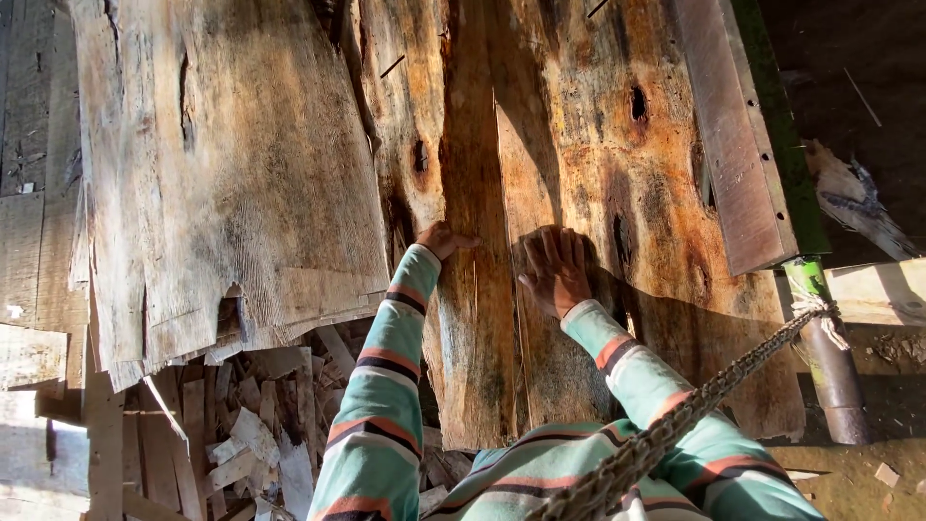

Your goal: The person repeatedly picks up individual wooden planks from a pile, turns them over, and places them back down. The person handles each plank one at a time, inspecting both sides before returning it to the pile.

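I look down on thin, rough wood veneer sheets. My left hand (443, 239) curls its fingers over the edge of a narrow brownish veneer strip (473, 318) and grips it. My right hand (555, 273) lies flat, fingers spread, on a wide orange-stained veneer sheet (598, 145) beside that strip. Both arms wear striped green, orange and black sleeves.
A stack of pale grey veneer sheets (222, 183) lies at the left. Broken wood scraps (260, 434) pile below it. A long metal bar (738, 145) runs along the right edge, above a green pipe (820, 338). A chain (704, 405) crosses my right arm.
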